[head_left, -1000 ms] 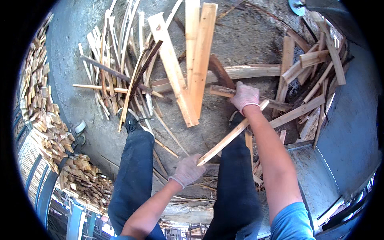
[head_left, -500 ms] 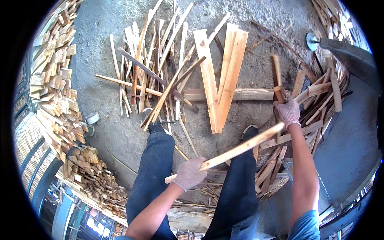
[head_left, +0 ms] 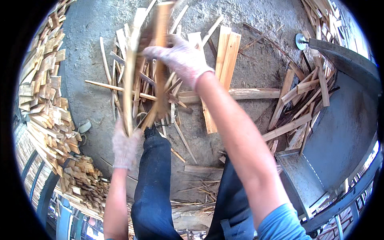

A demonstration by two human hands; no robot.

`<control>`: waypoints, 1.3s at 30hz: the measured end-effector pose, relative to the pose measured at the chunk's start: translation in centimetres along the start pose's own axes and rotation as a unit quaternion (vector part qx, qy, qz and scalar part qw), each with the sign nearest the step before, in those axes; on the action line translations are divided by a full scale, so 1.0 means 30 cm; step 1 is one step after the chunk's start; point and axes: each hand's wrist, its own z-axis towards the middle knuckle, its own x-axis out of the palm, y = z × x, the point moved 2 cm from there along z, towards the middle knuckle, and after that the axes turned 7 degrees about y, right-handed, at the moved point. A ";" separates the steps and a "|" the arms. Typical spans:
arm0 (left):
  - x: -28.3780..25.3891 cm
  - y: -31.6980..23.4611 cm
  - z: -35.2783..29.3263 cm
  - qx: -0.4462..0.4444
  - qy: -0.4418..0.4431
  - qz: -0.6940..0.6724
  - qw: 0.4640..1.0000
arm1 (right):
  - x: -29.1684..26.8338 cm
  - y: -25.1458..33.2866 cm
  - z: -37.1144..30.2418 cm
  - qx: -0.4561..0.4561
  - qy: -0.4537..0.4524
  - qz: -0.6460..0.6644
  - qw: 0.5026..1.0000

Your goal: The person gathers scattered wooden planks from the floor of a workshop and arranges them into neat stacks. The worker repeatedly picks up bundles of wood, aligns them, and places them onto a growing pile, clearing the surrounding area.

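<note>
My left hand [head_left: 125, 147], in a pale knit glove, is closed around the lower end of a light wooden strip [head_left: 129, 86] that stands nearly upright in front of it. Farther up, my gloved right hand [head_left: 182, 60] reaches across to the left, closed on a browner wooden strip [head_left: 162, 28] smeared by motion. Both strips are above a loose heap of thin wood strips [head_left: 105, 60] on the floor. Just right of the right hand lie flat pale boards [head_left: 230, 56], resting across a thicker wooden beam [head_left: 256, 93].
Tall stacks of short cut boards [head_left: 44, 86] line the left side. Scrap pieces [head_left: 306, 96] pile up at the right against a grey metal machine [head_left: 344, 124] with a round disc [head_left: 301, 41]. A small pale object [head_left: 85, 127] lies near the left stack.
My right hand has swung from the right-hand scrap pile to the heap at upper left with its strip. The left hand has moved left and up, and its strip has turned from slanting to upright.
</note>
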 end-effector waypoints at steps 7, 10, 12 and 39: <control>0.294 -0.252 0.124 0.202 0.105 0.126 0.966 | -0.079 -0.581 -0.208 0.181 -0.271 -0.204 0.923; 0.524 -0.337 0.166 0.234 0.112 0.092 0.961 | -0.142 -0.778 -0.323 0.296 -0.170 -0.119 0.932; 0.660 -0.429 0.205 0.211 0.105 0.093 0.967 | -0.163 -0.897 -0.357 0.301 -0.155 -0.110 0.935; 1.046 -0.575 0.063 0.194 0.121 0.035 0.973 | -0.816 -1.628 -1.138 0.335 -0.497 0.179 0.780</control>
